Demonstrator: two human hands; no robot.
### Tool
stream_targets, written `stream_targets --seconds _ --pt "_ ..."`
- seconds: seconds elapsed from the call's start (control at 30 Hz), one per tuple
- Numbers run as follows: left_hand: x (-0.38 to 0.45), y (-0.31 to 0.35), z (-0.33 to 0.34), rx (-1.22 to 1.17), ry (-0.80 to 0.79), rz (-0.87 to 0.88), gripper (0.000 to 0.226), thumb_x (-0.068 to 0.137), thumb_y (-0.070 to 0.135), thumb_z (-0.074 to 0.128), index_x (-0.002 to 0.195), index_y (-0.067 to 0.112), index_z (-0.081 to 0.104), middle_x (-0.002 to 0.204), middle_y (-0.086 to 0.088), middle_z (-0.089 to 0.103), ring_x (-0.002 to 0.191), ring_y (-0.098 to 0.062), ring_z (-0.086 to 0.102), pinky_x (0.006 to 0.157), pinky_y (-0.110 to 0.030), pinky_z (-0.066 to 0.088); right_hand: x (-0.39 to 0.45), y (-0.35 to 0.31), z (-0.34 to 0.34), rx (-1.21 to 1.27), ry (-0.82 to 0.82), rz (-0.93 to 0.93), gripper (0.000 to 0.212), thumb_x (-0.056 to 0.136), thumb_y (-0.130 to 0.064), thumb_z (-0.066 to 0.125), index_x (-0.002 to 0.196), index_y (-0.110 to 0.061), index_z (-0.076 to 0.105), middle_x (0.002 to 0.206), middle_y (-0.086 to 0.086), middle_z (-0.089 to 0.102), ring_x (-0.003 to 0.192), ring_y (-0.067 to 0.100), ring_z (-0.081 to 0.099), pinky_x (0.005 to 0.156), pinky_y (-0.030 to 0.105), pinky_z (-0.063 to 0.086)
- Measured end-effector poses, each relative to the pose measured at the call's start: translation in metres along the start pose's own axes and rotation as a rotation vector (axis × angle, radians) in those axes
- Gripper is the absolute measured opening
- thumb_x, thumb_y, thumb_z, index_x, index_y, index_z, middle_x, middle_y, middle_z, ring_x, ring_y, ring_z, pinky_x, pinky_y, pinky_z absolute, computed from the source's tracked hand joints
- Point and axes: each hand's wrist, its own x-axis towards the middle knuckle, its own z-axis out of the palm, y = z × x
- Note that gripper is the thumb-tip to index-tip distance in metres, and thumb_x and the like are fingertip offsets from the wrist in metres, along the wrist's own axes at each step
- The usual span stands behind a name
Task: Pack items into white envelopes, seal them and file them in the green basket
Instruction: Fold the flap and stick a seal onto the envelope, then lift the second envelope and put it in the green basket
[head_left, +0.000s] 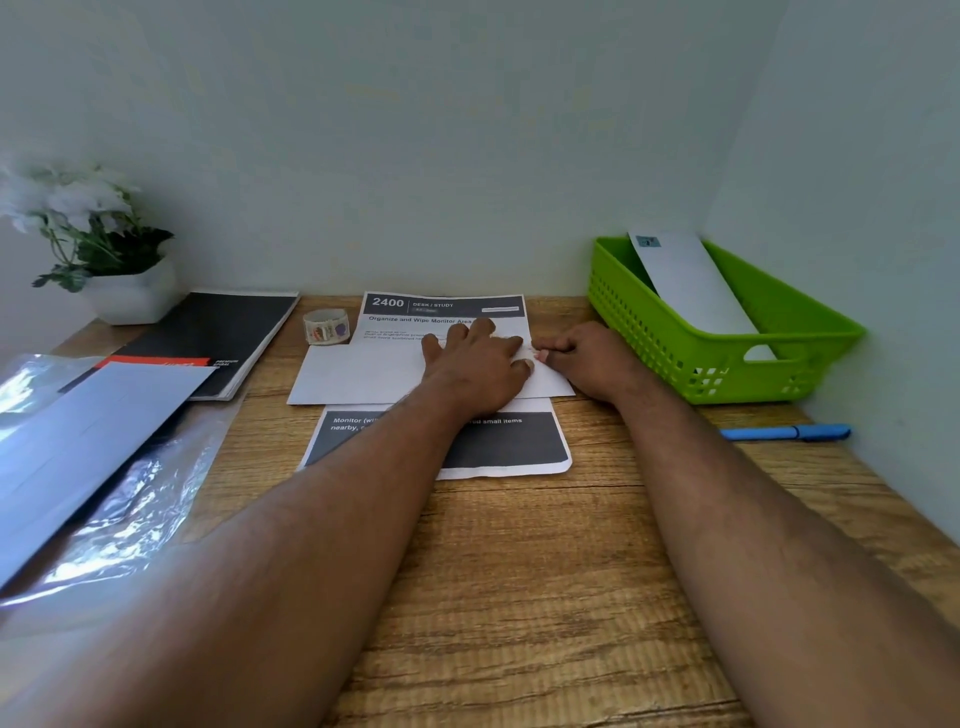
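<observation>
A white envelope lies flat across a printed sheet in the middle of the wooden desk. My left hand presses down on the envelope's right half with spread fingers. My right hand sits at the envelope's right end, fingers curled, pinching its edge. The green basket stands at the right against the wall, with one white envelope leaning inside it. A roll of patterned tape stands just behind the envelope's left end.
A blue pen lies in front of the basket. A black notebook, a stack of white envelopes and clear plastic wrap lie at the left. A potted plant fills the far left corner. Walls close the back and right.
</observation>
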Motion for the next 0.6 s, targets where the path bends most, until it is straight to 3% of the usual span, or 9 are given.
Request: stream_targets --seconds 0.2,0.33,0.47,0.53,0.6 --pt "-0.001 -0.034 -0.013 0.081 0.005 -0.104 0.063 0.092 0.067 0.035 0.140 0.028 0.046 0.153 -0.007 0.032 0.140 -0.030 0.029 0.111 -0.064 0.005 -0.006 -0.005 -0.002 -0.017 0.005 0.042 0.035 0.088 -0.038 0.064 0.121 -0.024 0.066 0.130 -0.006 0.061 0.123 0.012 0.052 0.098 0.017 0.032" --pt "-0.001 -0.034 -0.010 -0.036 0.033 -0.125 0.064 0.087 0.068 0.047 0.138 0.030 0.048 0.153 -0.009 0.030 0.143 -0.030 0.022 0.113 -0.060 0.006 -0.004 -0.003 0.004 -0.115 0.061 0.040 0.046 0.080 -0.057 0.063 0.118 -0.032 0.067 0.125 -0.004 0.065 0.116 0.020 0.057 0.101 0.035 0.044" --pt "0.001 -0.037 -0.014 -0.161 0.167 -0.135 0.053 0.083 0.059 0.062 0.129 0.032 0.055 0.141 -0.006 0.039 0.136 -0.028 0.031 0.113 -0.055 0.013 -0.002 -0.006 0.005 -0.214 0.065 0.063 0.051 0.082 -0.054 0.064 0.122 -0.022 0.064 0.129 0.005 0.057 0.113 0.027 0.055 0.097 0.041 0.046" --pt "0.001 -0.035 -0.019 -0.221 0.290 -0.101 0.040 0.086 0.048 0.064 0.121 0.031 0.060 0.130 -0.004 0.046 0.128 -0.025 0.042 0.110 -0.048 0.019 -0.006 -0.010 0.002 -0.005 0.106 0.061 0.040 0.084 -0.044 0.068 0.114 -0.018 0.067 0.115 0.001 0.063 0.105 0.022 0.059 0.093 0.038 0.048" --pt "-0.001 -0.031 -0.028 -0.300 0.389 -0.069 0.030 0.087 0.042 0.065 0.115 0.030 0.063 0.122 -0.001 0.049 0.118 -0.021 0.050 0.101 -0.041 0.021 -0.012 -0.018 -0.002 0.421 0.159 0.056 0.019 0.086 -0.025 0.070 0.104 -0.020 0.070 0.101 -0.004 0.068 0.093 0.017 0.066 0.081 0.033 0.053"
